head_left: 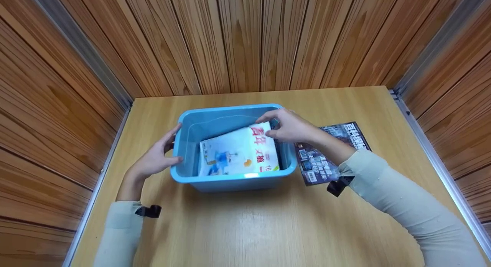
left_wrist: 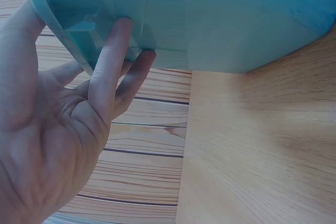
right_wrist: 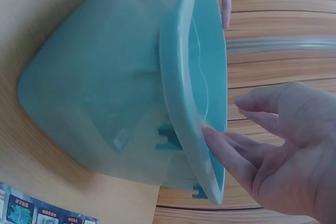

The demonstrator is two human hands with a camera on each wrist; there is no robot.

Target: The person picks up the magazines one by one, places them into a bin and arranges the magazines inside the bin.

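Blue plastic bin point(head_left: 230, 182) stands on the wooden surface point(head_left: 268, 228), roughly central, with a white magazine point(head_left: 239, 152) lying tilted inside it, upper edge propped toward the right wall. Left hand point(head_left: 155, 159) rests against the bin's left rim with fingers straight and relaxed, gripping nothing; the left wrist view shows fingertips point(left_wrist: 122, 27) touching the underside of the rim lip. Right hand point(head_left: 289, 127) reaches over the far right corner, fingers lightly bent on the magazine's upper edge; whether it pinches the cover or merely presses on it cannot be told. The right wrist view shows extended fingers point(right_wrist: 226, 156) at the rim.

Risks, as judged: the magazine sits askew and may buckle or crease at the corner if pushed down while jammed against the wall. The bin is light and steadied only by flat contact on one side; a sideways push from the right could slide it toward the left edge.

Clearances: the surface is enclosed by wood-panelled walls point(head_left: 245, 40) at rear and both sides, with metal trim point(head_left: 107, 159) along the left border. A dark magazine point(head_left: 330, 152) lies just beside the bin on the right, partly under the right forearm, limiting room there. Open surface lies in front of the bin, and a narrower strip behind it.
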